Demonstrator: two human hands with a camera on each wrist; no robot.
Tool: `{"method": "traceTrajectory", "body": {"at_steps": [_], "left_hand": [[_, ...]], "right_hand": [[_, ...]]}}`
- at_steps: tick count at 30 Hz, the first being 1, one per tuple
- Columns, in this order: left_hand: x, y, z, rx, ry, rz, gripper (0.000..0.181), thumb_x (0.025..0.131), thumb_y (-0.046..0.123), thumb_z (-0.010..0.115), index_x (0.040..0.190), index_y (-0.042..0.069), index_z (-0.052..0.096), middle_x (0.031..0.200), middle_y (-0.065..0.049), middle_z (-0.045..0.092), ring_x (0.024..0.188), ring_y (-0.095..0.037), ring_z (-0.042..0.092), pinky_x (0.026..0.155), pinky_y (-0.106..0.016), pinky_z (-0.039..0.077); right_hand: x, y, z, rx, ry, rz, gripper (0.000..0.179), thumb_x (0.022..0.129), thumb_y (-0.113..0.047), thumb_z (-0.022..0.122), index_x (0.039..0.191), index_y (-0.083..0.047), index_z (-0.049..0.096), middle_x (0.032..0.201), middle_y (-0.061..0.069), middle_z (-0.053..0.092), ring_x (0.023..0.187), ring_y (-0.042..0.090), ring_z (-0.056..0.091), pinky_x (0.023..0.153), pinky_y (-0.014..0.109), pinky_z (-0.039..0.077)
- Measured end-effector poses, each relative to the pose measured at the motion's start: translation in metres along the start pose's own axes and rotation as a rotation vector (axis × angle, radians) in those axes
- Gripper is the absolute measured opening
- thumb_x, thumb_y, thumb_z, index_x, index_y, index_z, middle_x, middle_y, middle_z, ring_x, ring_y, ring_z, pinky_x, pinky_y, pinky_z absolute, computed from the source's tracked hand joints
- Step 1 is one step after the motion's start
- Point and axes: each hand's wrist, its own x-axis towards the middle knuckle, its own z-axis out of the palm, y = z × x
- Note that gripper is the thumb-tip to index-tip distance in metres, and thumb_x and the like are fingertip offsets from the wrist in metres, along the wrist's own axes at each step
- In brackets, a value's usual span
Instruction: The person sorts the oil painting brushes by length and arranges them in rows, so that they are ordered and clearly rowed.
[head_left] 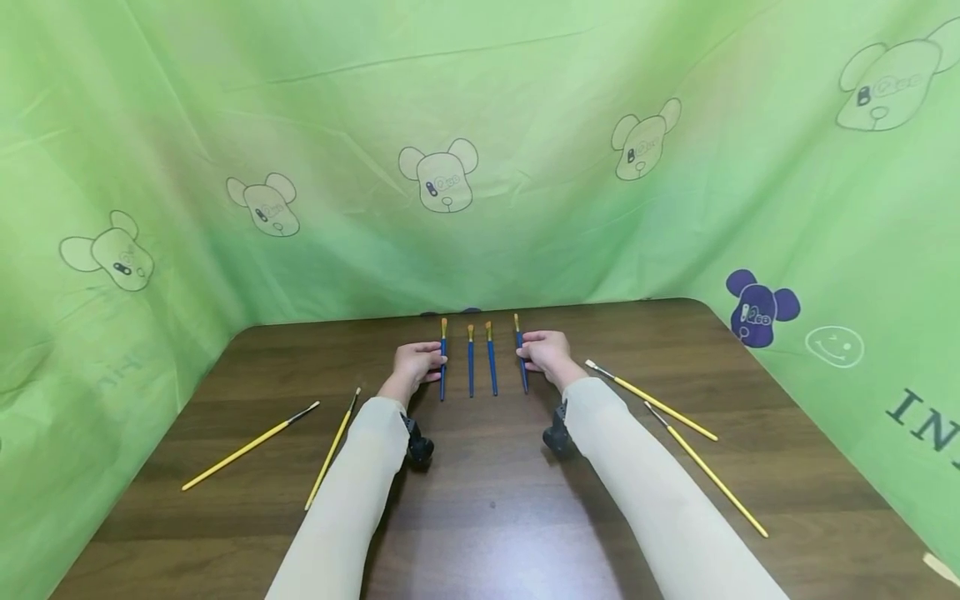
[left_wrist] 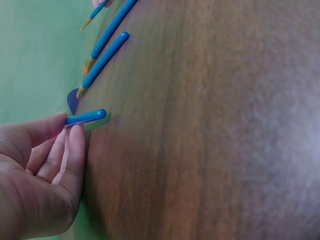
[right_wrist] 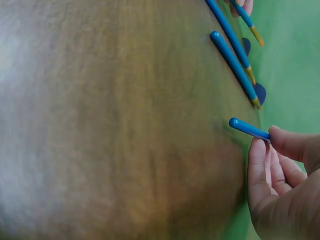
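Observation:
Near the back of the table, my left hand pinches a blue paintbrush between thumb and fingers, bristles pointing away. My right hand pinches another blue paintbrush the same way. Between the hands lie two more blue paintbrushes, the left one and the right one, side by side on the wood. In the left wrist view, the handle end of the held brush sticks out past the fingertips. The right wrist view likewise shows the rounded end of its brush beyond the thumb.
Two yellow-handled brushes lie on the left, an outer one and an inner one beside the left sleeve. Two more, an upper one and a lower one, lie on the right. A green printed curtain encloses the table.

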Motion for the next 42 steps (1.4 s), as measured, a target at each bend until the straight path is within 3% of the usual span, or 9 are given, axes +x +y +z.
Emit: {"method": "traceTrajectory", "body": {"at_steps": [6, 12, 22, 32, 42], "left_hand": [[0.000, 0.001, 0.003, 0.002, 0.037, -0.015, 0.032, 0.086, -0.005, 0.069, 0.117, -0.001, 0.068, 0.115, -0.018, 0.067, 0.085, -0.018, 0.065, 0.060, -0.022, 0.057], [-0.001, -0.001, 0.007, 0.017, 0.089, -0.005, 0.028, 0.083, -0.005, 0.072, 0.110, -0.002, 0.072, 0.108, -0.017, 0.069, 0.074, -0.012, 0.063, 0.056, -0.020, 0.056], [0.005, -0.010, 0.011, 0.077, 0.152, 0.008, 0.024, 0.081, -0.001, 0.075, 0.105, 0.002, 0.075, 0.105, -0.015, 0.070, 0.067, -0.011, 0.062, 0.054, -0.019, 0.055], [0.002, -0.011, 0.015, 0.116, 0.166, 0.052, 0.024, 0.080, -0.002, 0.076, 0.104, 0.001, 0.075, 0.105, -0.015, 0.070, 0.073, -0.015, 0.066, 0.056, -0.022, 0.056], [0.006, -0.009, 0.015, 0.106, 0.180, 0.036, 0.026, 0.079, -0.006, 0.075, 0.104, 0.002, 0.075, 0.098, -0.010, 0.073, 0.068, -0.012, 0.066, 0.051, -0.019, 0.054]], "right_hand": [[0.000, 0.002, 0.002, 0.009, 0.009, 0.008, 0.038, 0.085, 0.007, 0.067, 0.123, 0.006, 0.061, 0.121, 0.024, 0.060, 0.081, 0.016, 0.063, 0.066, 0.020, 0.057], [0.002, 0.008, 0.005, -0.057, 0.034, -0.032, 0.034, 0.084, 0.007, 0.067, 0.118, 0.008, 0.064, 0.114, 0.023, 0.065, 0.076, 0.012, 0.063, 0.067, 0.019, 0.056], [0.004, 0.015, 0.007, -0.121, 0.058, -0.051, 0.034, 0.083, 0.005, 0.069, 0.117, 0.006, 0.066, 0.114, 0.022, 0.066, 0.086, 0.018, 0.066, 0.073, 0.022, 0.057], [0.001, 0.015, 0.006, -0.084, 0.057, -0.059, 0.033, 0.083, 0.006, 0.069, 0.115, 0.008, 0.066, 0.113, 0.023, 0.066, 0.079, 0.014, 0.065, 0.071, 0.022, 0.057], [0.002, 0.013, 0.006, -0.085, 0.058, -0.058, 0.032, 0.083, 0.005, 0.069, 0.115, 0.006, 0.067, 0.113, 0.023, 0.066, 0.080, 0.015, 0.066, 0.072, 0.021, 0.057]]}}
